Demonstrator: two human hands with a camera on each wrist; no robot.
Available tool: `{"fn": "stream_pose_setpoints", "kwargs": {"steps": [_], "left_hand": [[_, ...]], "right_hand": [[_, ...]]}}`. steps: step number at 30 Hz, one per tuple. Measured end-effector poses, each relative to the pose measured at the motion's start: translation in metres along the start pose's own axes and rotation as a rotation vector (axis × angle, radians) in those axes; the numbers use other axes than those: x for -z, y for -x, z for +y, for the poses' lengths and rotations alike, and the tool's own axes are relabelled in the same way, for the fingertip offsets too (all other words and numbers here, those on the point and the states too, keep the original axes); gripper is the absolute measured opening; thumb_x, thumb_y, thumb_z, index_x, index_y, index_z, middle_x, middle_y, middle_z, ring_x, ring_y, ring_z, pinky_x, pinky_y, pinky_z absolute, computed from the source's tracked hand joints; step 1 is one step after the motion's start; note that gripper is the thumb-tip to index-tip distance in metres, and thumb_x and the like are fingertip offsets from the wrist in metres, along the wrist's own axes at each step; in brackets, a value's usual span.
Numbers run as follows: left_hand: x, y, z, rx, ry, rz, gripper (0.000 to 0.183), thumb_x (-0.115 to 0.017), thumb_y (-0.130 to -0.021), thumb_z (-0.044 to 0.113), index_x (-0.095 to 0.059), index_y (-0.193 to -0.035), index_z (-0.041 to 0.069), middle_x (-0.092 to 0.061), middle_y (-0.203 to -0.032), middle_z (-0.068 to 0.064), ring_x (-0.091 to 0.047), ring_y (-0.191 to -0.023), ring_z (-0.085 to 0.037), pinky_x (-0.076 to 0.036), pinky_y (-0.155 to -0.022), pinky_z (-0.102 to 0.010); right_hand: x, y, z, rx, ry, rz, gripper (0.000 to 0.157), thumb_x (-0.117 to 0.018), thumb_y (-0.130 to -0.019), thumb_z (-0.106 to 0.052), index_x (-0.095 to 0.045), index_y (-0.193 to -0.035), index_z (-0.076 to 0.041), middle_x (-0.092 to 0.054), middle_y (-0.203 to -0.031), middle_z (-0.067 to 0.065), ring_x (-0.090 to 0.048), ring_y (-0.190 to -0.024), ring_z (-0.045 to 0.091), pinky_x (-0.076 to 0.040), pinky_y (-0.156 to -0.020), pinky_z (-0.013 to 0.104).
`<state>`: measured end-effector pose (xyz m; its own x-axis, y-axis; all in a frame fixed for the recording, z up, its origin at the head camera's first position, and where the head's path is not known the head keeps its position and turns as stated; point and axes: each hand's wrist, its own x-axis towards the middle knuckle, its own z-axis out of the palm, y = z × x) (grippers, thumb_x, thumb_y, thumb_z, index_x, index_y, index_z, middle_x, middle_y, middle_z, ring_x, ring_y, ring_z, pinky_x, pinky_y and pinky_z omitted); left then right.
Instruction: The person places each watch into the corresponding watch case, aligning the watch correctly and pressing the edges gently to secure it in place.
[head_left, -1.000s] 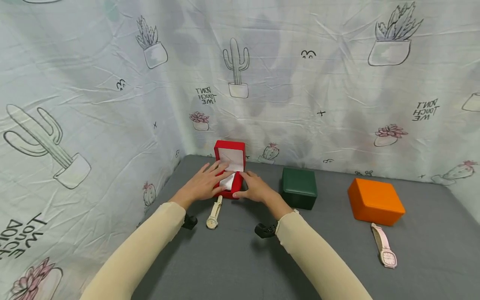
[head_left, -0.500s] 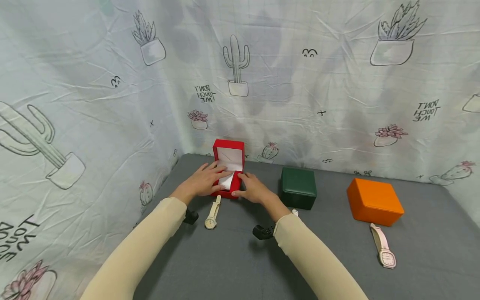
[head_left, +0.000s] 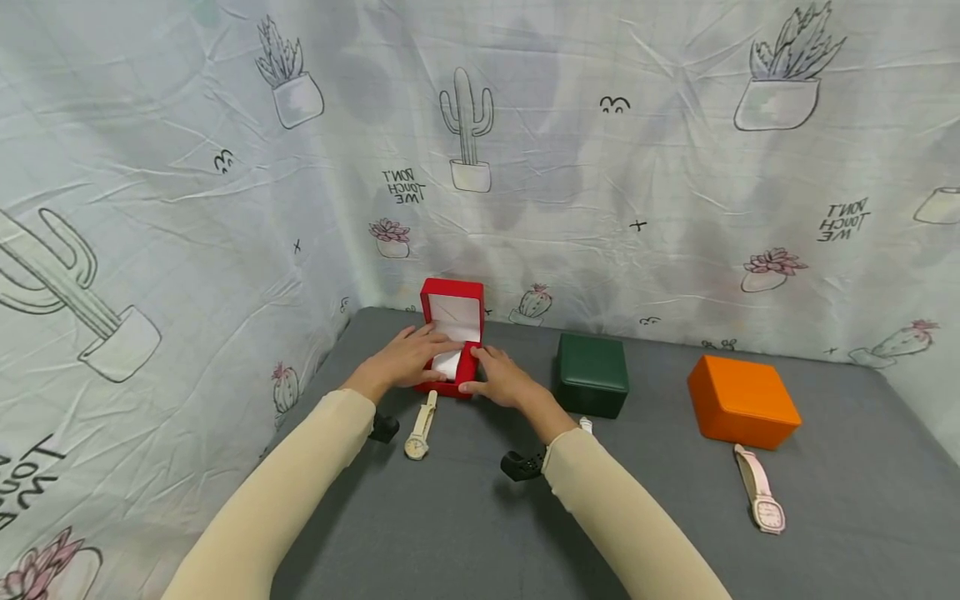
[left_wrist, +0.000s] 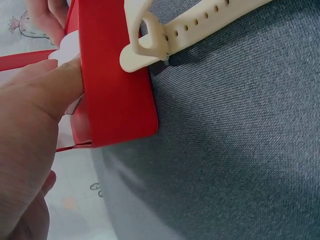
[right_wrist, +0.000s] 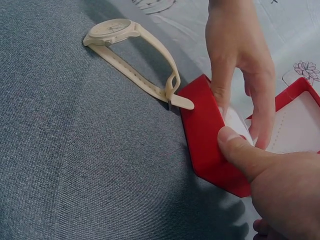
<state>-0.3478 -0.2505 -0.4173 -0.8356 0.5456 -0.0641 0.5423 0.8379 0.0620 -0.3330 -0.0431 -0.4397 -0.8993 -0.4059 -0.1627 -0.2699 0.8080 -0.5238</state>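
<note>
A red watch box [head_left: 452, 289] stands at the back left with its lid raised. Inside it sits a white cushion [head_left: 447, 364], partly covered by fingers. My left hand [head_left: 405, 360] reaches over the box from the left; its thumb and fingers dip inside and pinch the cushion, as the right wrist view shows. On the other side, my right hand [head_left: 508, 379] holds the box, its thumb [right_wrist: 237, 145] on the front rim and its fingers mostly hidden. A cream wristwatch [head_left: 420, 429] lies just before the box, its strap end touching the front wall [left_wrist: 117, 100].
To the right are a closed green box [head_left: 592, 375] and a closed orange box [head_left: 742, 400]. A pink watch [head_left: 760, 492] lies before the orange one. Part of a white watch [head_left: 587, 425] shows beside my right sleeve. A patterned cloth [head_left: 555, 167] hangs behind the grey table [head_left: 450, 533].
The head view has turned slightly, shifting the scene a little to the left. Both hands stay at the red box with little visible change.
</note>
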Motion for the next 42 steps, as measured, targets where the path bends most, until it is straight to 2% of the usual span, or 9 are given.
{"fn": "stream_pose_setpoints", "kwargs": {"steps": [8, 16, 21, 29, 35, 42], "left_hand": [[-0.004, 0.001, -0.002, -0.043, -0.004, 0.053, 0.065, -0.070, -0.086, 0.038, -0.046, -0.144, 0.022, -0.049, -0.145, -0.008, -0.034, -0.142, -0.032, -0.023, -0.116, -0.059], [-0.008, 0.005, -0.003, -0.093, -0.079, 0.181, 0.069, -0.071, -0.085, 0.040, -0.043, -0.146, 0.023, -0.049, -0.144, -0.007, -0.036, -0.139, -0.028, -0.025, -0.118, -0.053], [-0.006, 0.009, -0.001, -0.124, -0.099, 0.251, 0.068, -0.073, -0.084, 0.039, -0.045, -0.143, 0.019, -0.050, -0.143, -0.006, -0.038, -0.136, -0.029, -0.031, -0.115, -0.051], [-0.003, 0.016, -0.001, -0.104, -0.067, 0.293, 0.061, -0.073, -0.085, 0.035, -0.047, -0.136, 0.016, -0.049, -0.141, -0.005, -0.039, -0.133, -0.027, -0.040, -0.108, -0.050], [-0.002, 0.023, -0.003, -0.110, -0.031, 0.312, 0.061, -0.074, -0.084, 0.032, -0.048, -0.136, 0.014, -0.047, -0.142, -0.008, -0.040, -0.134, -0.027, -0.042, -0.107, -0.051], [-0.003, 0.033, 0.000, -0.119, -0.015, 0.310, 0.064, -0.077, -0.081, 0.027, -0.047, -0.136, 0.011, -0.044, -0.145, -0.014, -0.046, -0.131, -0.028, -0.045, -0.106, -0.044]], "right_hand": [[-0.001, 0.000, -0.001, -0.003, -0.004, -0.006, 0.080, -0.065, -0.088, -0.046, -0.027, -0.153, -0.019, -0.025, -0.159, 0.012, -0.022, -0.148, 0.033, -0.029, -0.115, 0.056], [-0.001, 0.001, -0.001, -0.002, 0.007, -0.001, 0.079, -0.064, -0.089, -0.046, -0.027, -0.153, -0.017, -0.027, -0.158, 0.013, -0.024, -0.147, 0.034, -0.031, -0.115, 0.055], [-0.002, 0.002, -0.003, -0.015, 0.040, 0.011, 0.080, -0.063, -0.089, -0.047, -0.027, -0.154, -0.017, -0.027, -0.158, 0.014, -0.023, -0.147, 0.034, -0.030, -0.116, 0.054], [-0.006, 0.006, -0.005, -0.006, 0.066, 0.046, 0.079, -0.062, -0.090, -0.047, -0.027, -0.154, -0.016, -0.030, -0.157, 0.016, -0.026, -0.146, 0.035, -0.030, -0.116, 0.053], [-0.007, 0.011, -0.005, 0.008, 0.056, 0.070, 0.081, -0.064, -0.089, -0.047, -0.026, -0.154, -0.016, -0.030, -0.157, 0.016, -0.029, -0.145, 0.035, -0.033, -0.114, 0.053], [-0.009, 0.018, -0.008, 0.024, 0.030, 0.106, 0.081, -0.067, -0.087, -0.046, -0.029, -0.152, -0.017, -0.033, -0.156, 0.015, -0.033, -0.143, 0.034, -0.037, -0.112, 0.053]]}}
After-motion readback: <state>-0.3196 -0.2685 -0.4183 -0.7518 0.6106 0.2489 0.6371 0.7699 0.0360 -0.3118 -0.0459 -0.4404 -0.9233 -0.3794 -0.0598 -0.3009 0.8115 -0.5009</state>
